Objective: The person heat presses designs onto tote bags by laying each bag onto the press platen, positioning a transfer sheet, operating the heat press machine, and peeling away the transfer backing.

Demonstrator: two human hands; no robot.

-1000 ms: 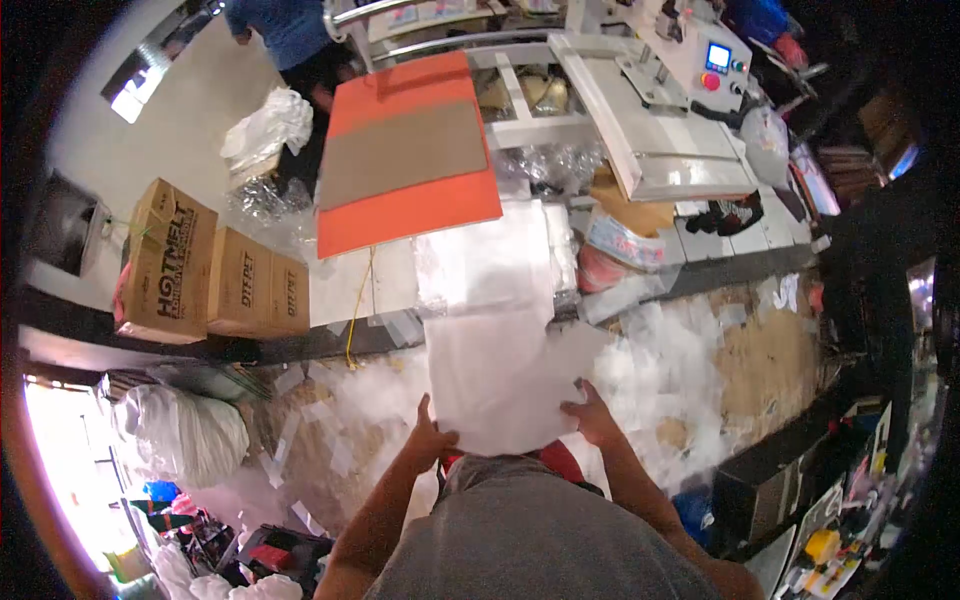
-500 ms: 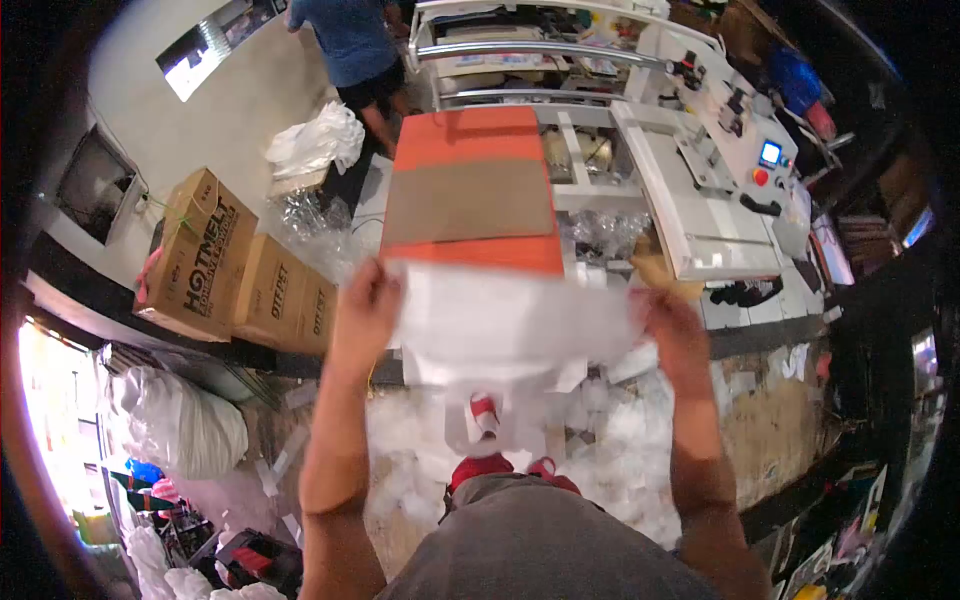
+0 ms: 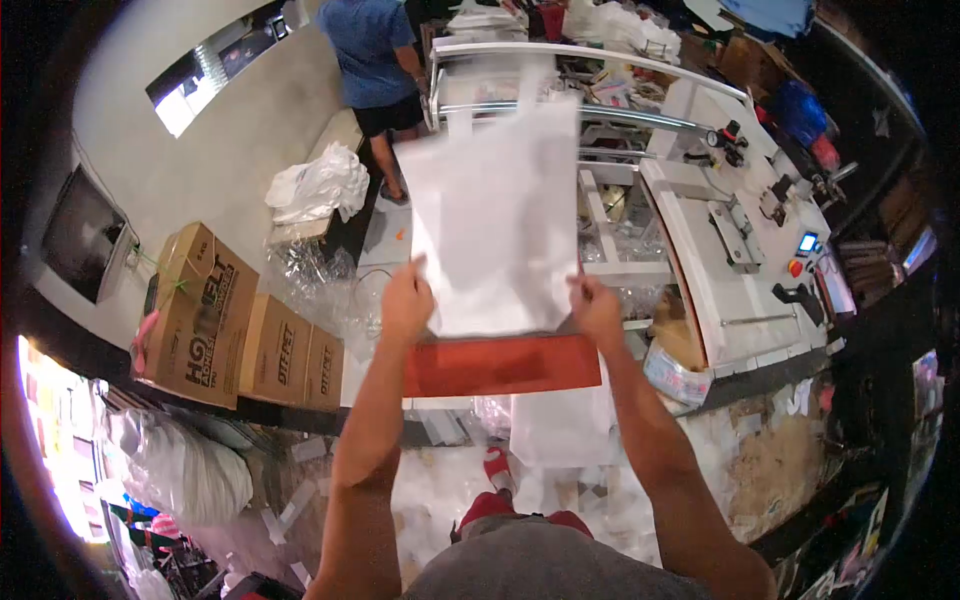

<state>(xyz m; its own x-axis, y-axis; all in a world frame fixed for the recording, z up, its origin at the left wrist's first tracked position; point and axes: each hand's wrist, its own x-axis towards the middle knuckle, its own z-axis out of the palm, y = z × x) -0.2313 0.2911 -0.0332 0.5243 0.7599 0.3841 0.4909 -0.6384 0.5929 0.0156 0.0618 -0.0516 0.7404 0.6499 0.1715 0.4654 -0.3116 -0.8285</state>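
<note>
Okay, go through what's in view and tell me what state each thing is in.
White sheet: spread out, both hands on it
Left hand: closed on sheet's edge
Right hand: closed on sheet's edge
Orange pad: partly hidden by sheet
Control display: lit
HOTMELT carton: upright

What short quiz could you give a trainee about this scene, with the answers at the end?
1. True or false: the left hand and the right hand both hold the white sheet.
2. Which colour is the board showing under the sheet's near edge? A) green B) orange-red C) yellow
3. Fill in: the other person wears a ____ shirt.

Key: 1 true; 2 B; 3 blue
</note>
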